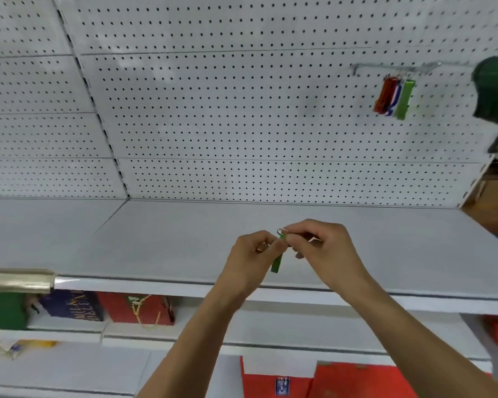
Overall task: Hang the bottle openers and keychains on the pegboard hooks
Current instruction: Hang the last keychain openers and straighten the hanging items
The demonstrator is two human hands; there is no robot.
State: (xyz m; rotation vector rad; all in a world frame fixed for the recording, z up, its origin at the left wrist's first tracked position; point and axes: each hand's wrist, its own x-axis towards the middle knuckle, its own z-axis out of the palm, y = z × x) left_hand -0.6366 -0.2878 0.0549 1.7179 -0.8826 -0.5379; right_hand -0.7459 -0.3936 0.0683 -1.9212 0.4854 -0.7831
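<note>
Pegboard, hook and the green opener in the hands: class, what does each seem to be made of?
Pegboard: probably painted sheet metal, matte white, with even punched holes.
Hook: thin bare metal wire, silvery.
Green opener, pinched by both hands: likely coloured metal, though plastic is possible; too blurred to be sure.

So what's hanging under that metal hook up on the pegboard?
Under the hook hangs a small bunch of openers: orange-red ones, a blue-and-white one and a green one. Their rings are blurred, and the outer openers overlap those behind, so the exact count cannot be told.
</note>
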